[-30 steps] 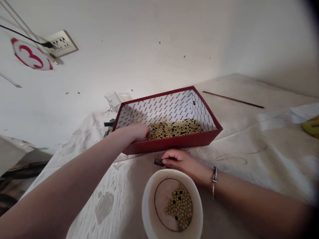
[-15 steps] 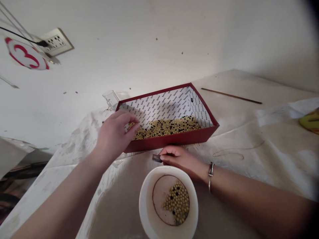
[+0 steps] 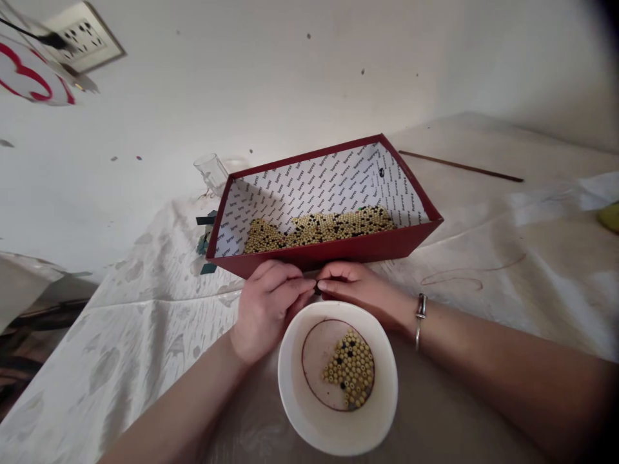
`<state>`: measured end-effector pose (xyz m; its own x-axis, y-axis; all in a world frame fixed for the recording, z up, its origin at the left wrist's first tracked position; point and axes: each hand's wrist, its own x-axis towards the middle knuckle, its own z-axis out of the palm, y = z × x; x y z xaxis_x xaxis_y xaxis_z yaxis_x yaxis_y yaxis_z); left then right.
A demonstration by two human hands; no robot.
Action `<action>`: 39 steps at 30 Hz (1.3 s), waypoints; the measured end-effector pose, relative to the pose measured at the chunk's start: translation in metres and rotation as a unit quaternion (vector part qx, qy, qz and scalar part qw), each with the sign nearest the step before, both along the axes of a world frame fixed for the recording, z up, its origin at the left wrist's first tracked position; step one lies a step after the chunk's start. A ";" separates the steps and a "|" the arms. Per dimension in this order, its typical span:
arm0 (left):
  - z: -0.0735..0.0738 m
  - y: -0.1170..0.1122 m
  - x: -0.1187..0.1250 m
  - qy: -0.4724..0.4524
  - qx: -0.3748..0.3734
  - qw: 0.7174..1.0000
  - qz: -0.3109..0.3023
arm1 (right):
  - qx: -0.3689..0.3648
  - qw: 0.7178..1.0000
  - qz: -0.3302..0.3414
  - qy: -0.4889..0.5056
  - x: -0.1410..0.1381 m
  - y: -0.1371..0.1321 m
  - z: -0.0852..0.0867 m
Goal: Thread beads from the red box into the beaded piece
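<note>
At twelve o'clock I see a dark red box lined in white paper printed with small black lettering, holding cream-yellow beads flecked with black ones. At six sits my white bowl with a brown ring, on a whitish, faintly leaf-patterned tablecloth.

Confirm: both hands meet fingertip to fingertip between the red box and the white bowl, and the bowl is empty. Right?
Not quite. The head view shows the left hand and right hand meeting between the red box and white bowl, but the bowl holds a small pile of beads.
</note>
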<state>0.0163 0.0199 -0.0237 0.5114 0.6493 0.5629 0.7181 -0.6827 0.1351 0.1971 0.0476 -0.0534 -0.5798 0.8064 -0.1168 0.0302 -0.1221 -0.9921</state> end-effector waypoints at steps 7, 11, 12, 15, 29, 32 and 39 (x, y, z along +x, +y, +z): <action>-0.008 -0.002 0.002 -0.026 -0.021 0.999 0.013 | -0.016 1.000 -0.007 -0.013 0.000 0.002 0.003; -0.009 -0.004 0.004 -0.044 -0.031 0.998 0.035 | -0.007 1.000 -0.005 -0.021 -0.001 0.001 0.001; -0.009 -0.004 0.005 -0.048 -0.030 0.997 0.044 | -0.008 1.000 -0.006 -0.018 -0.001 0.001 0.001; -0.008 -0.005 0.006 -0.053 -0.024 0.996 0.065 | -0.002 1.000 -0.013 -0.018 -0.001 0.001 -0.002; -0.007 -0.005 0.005 -0.028 -0.021 0.997 0.072 | 0.015 0.999 -0.011 -0.050 -0.001 0.002 -0.001; -0.007 -0.006 0.006 -0.016 -0.024 0.998 0.050 | 0.027 0.998 -0.012 -0.055 -0.001 0.002 0.001; -0.008 -0.005 0.003 -0.008 0.004 0.998 0.064 | 0.000 0.999 -0.009 -0.041 -0.001 0.000 0.002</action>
<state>0.0197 0.0153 -0.0312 0.4159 0.7038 0.5759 0.7971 -0.5870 0.1418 0.1959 0.0480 -0.0514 -0.5536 0.8168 -0.1621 0.1083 -0.1224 -0.9866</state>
